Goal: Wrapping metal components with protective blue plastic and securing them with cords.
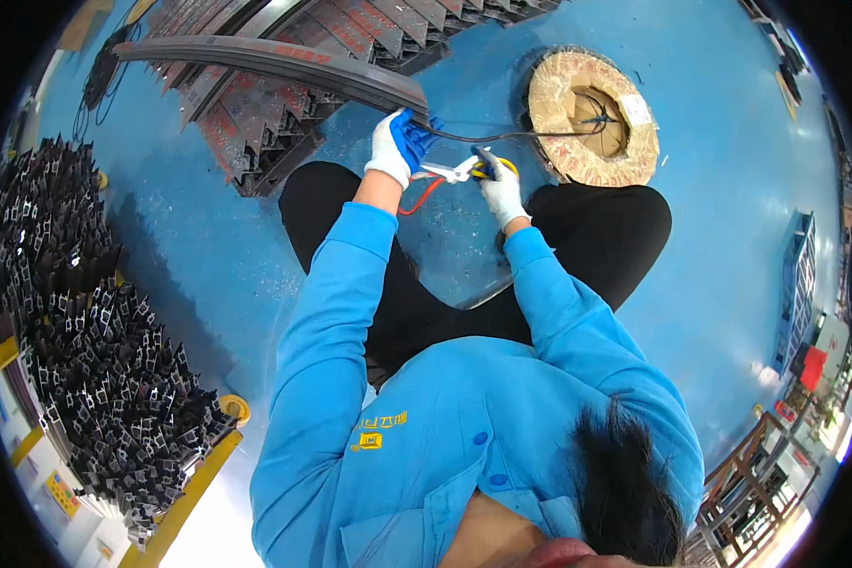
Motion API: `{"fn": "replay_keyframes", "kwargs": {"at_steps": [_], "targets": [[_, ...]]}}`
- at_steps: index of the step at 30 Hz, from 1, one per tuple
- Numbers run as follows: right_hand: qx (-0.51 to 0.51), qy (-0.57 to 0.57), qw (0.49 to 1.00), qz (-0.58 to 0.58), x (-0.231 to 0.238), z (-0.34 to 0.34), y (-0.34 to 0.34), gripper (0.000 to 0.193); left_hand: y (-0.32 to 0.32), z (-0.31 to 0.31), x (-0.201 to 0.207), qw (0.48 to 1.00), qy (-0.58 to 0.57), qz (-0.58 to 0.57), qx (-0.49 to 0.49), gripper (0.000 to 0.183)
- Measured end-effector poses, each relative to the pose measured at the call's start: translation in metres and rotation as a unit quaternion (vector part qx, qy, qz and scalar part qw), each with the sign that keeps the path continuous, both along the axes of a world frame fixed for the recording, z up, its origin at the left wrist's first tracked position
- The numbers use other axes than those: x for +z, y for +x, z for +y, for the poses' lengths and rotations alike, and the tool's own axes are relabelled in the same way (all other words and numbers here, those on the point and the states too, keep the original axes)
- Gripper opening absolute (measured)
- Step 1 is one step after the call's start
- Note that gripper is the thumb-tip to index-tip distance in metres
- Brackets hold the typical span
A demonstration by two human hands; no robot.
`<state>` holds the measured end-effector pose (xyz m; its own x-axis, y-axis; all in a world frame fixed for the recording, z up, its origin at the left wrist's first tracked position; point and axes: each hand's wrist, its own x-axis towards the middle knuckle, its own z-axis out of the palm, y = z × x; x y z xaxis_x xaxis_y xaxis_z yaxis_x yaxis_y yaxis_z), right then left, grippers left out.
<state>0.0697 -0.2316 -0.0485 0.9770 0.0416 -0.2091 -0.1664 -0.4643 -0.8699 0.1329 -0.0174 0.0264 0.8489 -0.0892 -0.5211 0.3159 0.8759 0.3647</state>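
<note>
Jutting past the near edge of the stack of profiles (pixel 374 24), a long dark profile (pixel 284 64) lies over that stack, its near end at the person's left hand (pixel 398 147). The left hand's gloved fingers curl there; I cannot tell whether they clamp the profile, the black strip (pixel 478 139) or both. The strip runs from that end to the paper-wrapped coil (pixel 549 95), which lies on the blue floor (pixel 256 246), well apart from the stack's edge. The right hand (pixel 501 189) has its fingers wrapped around the yellow-handled scissors (pixel 456 172), their silver part pointing toward the left hand, just below the strip.

The profile looks stiff, smooth and probably awkward for its length rather than heavy; a gloved grip close to the near end should suit it, with the stack bearing the rest. The strip seems light and bendy, best pinched near the profile and kept clear of the blades.

The left fingertips are partly hidden, as is the contact between profile and stack. The right glove covers much of the handles, and whether the orange-red piece (pixel 420 197) belongs to the scissors is unclear. The stack's far edge is cut off.
</note>
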Motion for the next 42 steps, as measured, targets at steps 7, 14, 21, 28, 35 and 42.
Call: {"fn": "replay_keyframes", "kwargs": {"at_steps": [7,14,21,28,35,42], "targets": [[-0.027,0.211,0.972,0.101,-0.001,0.06,-0.037,0.064,-0.002,0.018,-0.016,0.998,-0.038,-0.027,-0.049,0.022],[-0.087,0.265,0.941,0.193,-0.01,0.11,-0.051,0.053,0.001,0.003,-0.006,0.992,-0.061,-0.065,-0.091,0.026],[-0.059,0.312,0.891,0.324,0.021,0.113,-0.068,0.042,0.003,-0.003,-0.018,0.995,-0.058,-0.027,-0.081,0.027],[0.009,0.179,0.932,0.314,0.065,0.046,-0.064,0.042,0.016,-0.01,-0.026,0.976,-0.16,-0.096,-0.116,0.029],[-0.03,0.151,0.945,0.29,0.103,0.001,-0.062,0.045,0.01,-0.04,-0.019,0.962,-0.225,-0.121,-0.094,0.039],[0.079,0.169,0.962,0.201,0.129,-0.028,-0.045,0.041,0.01,-0.051,-0.011,0.988,-0.13,-0.07,-0.054,0.049]]}}
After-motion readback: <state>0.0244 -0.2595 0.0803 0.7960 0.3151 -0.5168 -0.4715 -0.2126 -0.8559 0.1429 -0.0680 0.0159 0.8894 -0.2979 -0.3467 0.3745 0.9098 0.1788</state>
